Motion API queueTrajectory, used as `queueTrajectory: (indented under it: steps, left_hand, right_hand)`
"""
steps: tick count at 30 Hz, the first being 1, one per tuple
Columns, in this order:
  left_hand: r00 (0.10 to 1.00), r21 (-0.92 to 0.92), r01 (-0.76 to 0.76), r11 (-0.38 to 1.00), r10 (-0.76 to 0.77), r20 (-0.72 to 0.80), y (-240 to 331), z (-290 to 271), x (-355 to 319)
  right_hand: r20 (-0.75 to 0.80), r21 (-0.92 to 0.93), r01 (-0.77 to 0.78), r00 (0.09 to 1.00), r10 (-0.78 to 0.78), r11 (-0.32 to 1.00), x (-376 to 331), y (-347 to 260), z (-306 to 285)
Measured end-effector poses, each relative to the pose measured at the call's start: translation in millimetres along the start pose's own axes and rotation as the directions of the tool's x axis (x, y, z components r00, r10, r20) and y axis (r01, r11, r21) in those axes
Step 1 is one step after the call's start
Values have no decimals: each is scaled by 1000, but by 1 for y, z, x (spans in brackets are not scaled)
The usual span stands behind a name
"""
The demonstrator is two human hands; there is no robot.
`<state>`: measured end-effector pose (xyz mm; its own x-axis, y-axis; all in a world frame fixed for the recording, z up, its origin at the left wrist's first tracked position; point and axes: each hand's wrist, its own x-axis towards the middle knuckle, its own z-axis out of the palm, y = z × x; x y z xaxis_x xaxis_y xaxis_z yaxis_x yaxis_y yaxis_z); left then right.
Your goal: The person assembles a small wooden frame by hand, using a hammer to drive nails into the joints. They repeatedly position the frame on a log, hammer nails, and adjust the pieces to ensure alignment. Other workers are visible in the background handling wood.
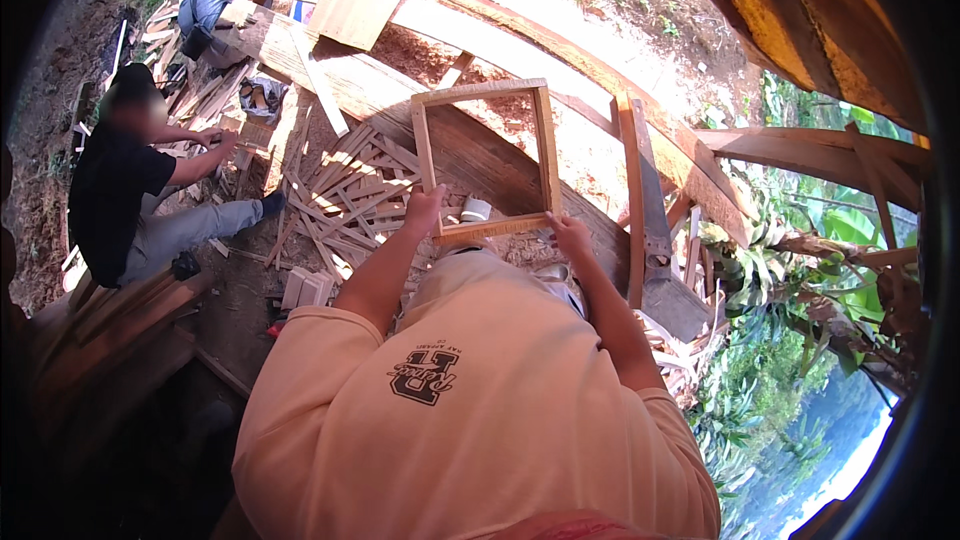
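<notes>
Peach-shirted torso nearest, both hands on a square wooden frame [484, 160] over the plank bench [480, 155].

Beyond the bench, slat offcuts [345, 195] litter the ground to the left, and a handsaw [645, 205] lies to the right. Left hand [424, 208] and right hand [570, 235] grasp the frame's near rail at its two corners, thumbs apparently on top. Keeping it flat and square calls for even pressure from both.

Both arms stretched forward — left hand [424, 208] and right hand [569, 235] gripping.
</notes>
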<state>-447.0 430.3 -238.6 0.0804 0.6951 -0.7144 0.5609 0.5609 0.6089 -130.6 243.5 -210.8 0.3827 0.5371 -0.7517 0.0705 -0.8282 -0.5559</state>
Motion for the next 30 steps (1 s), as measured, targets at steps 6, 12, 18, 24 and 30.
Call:
queueTrajectory:
  steps: [6, 12, 18, 24, 30]
  left_hand:
    - [862, 125, -183, 975, 220, -457, 4, 15, -31]
    - [669, 466, -223, 856, 482, -565, -26, 51, -109]
    - [702, 725, -256, 640, 638, -315, -55, 72, -191]
    - [906, 776, 133, 617, 242, -347, -51, 66, -214]
    - [913, 751, 104, 653, 237, -333, -22, 49, -204]
  right_hand:
    - [130, 145, -8, 991, -11, 989, -28, 37, -63]
    - [-25, 629, 45, 999, -37, 776, -101, 123, -151]
    - [-95, 729, -18, 987, 128, 684, -145, 251, -227]
    - [-192, 801, -16, 940, 281, 599, -153, 346, -258]
    - [-161, 910, 16, 934, 319, 414, -135, 369, -239]
